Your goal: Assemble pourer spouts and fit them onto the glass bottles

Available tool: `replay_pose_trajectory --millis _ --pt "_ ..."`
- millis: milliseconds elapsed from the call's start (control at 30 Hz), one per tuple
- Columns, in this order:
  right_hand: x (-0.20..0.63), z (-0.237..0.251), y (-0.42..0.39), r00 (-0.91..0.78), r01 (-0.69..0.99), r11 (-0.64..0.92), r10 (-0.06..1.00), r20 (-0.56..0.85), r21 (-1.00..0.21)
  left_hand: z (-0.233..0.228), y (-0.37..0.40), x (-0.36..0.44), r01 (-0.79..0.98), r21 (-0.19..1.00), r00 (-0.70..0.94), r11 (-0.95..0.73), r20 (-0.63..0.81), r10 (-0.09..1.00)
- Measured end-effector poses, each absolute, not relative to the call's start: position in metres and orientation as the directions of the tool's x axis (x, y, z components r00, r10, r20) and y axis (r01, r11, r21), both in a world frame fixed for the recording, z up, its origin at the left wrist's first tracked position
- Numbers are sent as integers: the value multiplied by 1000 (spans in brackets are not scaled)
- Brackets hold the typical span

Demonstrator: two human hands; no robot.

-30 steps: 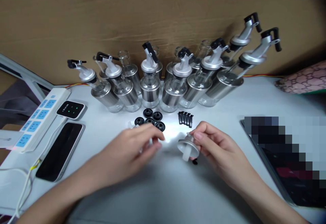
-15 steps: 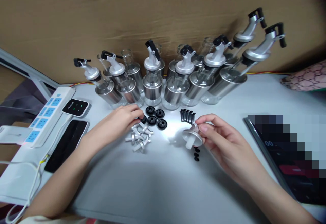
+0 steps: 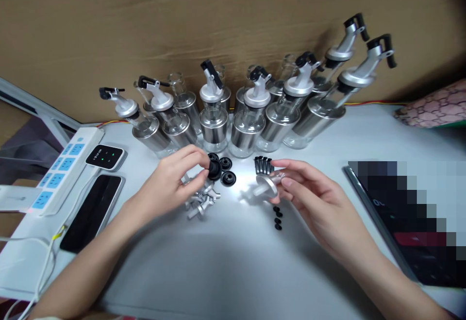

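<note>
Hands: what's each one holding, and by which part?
Left hand pinches a black gasket by its rim. Right hand holds a silver cap by its spout end, stem pointing left.

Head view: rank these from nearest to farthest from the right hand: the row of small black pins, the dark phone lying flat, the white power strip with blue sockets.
From the right hand:
1. Row of small black pins, just beyond its fingertips at table centre.
2. Dark phone lying flat, across the table on the left.
3. White power strip with blue sockets, at the far left edge.

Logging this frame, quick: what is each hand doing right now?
Left hand: closed, pinching a black round seal.
Right hand: closed, holding a silver pourer cap.
</note>
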State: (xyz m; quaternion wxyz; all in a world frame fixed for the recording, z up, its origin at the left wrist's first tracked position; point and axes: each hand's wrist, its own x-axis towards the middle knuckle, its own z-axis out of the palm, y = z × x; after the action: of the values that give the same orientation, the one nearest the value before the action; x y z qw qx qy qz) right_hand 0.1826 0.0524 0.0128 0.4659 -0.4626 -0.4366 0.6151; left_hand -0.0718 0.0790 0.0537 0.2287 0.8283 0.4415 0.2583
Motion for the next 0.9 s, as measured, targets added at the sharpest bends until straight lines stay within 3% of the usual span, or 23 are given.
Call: replay_pose_trajectory --millis 67,133,200,300,533,667,767,900 --pt "183 12 51 -129 -135 -172 980 -154 -976 52 68 -59 429 844 359 -321 167 918" --pt "184 12 50 -101 -121 -154 985 -142 -981 41 55 -43 38 999 329 16 -27 944" --pt "184 13 49 -58 -106 -120 992 -114 -987 23 41 -25 -277 886 462 371 -216 860" --pt "185 12 48 -4 -71 -87 996 -86 -994 -7 27 -6 -388 684 637 618 -286 716" --pt "183 13 49 -56 -53 -133 990 -130 -990 -25 28 -5 -442 649 617 618 -280 735" --pt "180 19 47 -170 88 -76 981 -90 -993 -24 31 -9 -457 617 653 641 -257 713" --pt "178 21 45 -164 203 -31 984 -65 -979 -24 30 -9 -454 610 669 649 -248 701" --pt "176 20 44 -183 238 -14 981 -59 -971 -21 30 -8 -457 621 661 637 -242 711"
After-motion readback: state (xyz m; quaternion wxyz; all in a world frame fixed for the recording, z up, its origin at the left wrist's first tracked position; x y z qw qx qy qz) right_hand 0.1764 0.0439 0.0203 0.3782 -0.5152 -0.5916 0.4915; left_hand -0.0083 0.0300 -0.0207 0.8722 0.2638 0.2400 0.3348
